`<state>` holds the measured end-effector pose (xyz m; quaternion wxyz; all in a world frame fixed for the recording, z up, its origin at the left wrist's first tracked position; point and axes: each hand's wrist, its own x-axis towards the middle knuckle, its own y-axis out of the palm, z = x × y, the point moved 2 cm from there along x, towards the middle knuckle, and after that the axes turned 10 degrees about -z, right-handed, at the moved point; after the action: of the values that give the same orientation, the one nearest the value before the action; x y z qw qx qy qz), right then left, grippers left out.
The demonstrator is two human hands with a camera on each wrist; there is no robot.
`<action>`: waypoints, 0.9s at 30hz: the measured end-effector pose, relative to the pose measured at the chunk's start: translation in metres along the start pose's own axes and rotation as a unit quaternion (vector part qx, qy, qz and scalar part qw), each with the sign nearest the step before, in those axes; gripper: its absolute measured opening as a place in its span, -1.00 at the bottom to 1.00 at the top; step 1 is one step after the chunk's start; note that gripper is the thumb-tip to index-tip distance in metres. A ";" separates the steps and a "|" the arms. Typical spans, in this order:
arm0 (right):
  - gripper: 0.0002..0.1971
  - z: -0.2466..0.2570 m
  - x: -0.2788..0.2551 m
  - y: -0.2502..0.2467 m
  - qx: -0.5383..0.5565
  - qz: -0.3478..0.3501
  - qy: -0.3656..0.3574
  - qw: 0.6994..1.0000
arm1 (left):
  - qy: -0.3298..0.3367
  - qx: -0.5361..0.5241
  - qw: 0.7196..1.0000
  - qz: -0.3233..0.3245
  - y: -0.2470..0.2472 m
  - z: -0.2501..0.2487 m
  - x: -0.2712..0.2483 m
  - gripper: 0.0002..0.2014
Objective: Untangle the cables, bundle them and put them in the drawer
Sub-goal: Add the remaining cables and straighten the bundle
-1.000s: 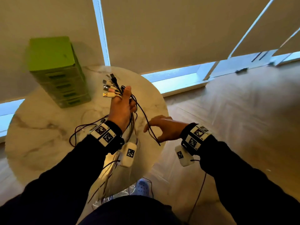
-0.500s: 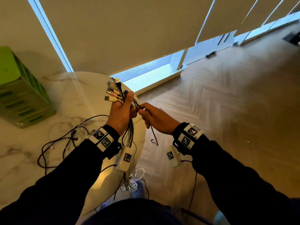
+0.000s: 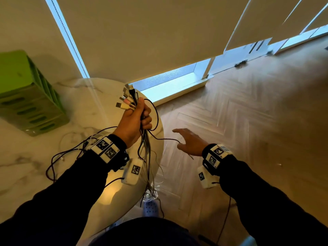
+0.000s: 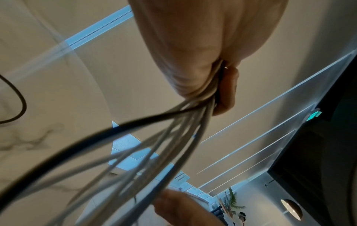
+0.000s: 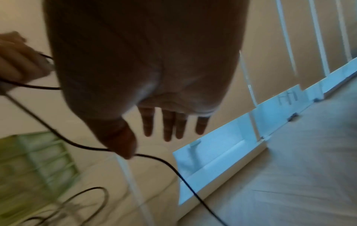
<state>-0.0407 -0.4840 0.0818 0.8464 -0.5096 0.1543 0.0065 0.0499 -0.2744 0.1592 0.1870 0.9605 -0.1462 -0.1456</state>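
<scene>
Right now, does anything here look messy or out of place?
Yes. The left hand grips a bunch of cables whose tails hang over the table edge down to the floor. One black cable strays sideways to the right hand, and more loops sprawl loose on the tabletop. Nothing looks damaged.

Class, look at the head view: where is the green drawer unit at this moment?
The green drawer unit stands at the far left on the marble table, against the blind, left of the left hand gripping the cable bundle.
</scene>
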 end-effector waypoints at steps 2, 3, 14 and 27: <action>-0.37 0.038 -0.007 0.003 0.114 0.017 -0.086 0.990 | -0.005 -0.009 1.000 -0.008 -0.003 0.000 0.003 -0.61; -0.40 0.056 -0.009 0.004 0.163 0.033 -0.104 0.981 | -0.006 -0.011 1.000 -0.012 -0.004 0.001 0.004 -0.61; -0.77 0.101 -0.001 -0.022 0.219 -0.168 -0.167 0.947 | 0.060 0.219 0.969 -0.095 -0.030 -0.003 0.028 -0.57; 0.39 0.033 0.020 -0.018 -0.053 0.168 0.049 0.983 | -0.012 0.080 0.996 0.036 -0.031 -0.018 0.012 -0.57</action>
<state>-0.0105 -0.4666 0.1062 0.7964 -0.5206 0.2785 0.1313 0.0743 -0.2455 0.1601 0.1128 0.9648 -0.1939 -0.1376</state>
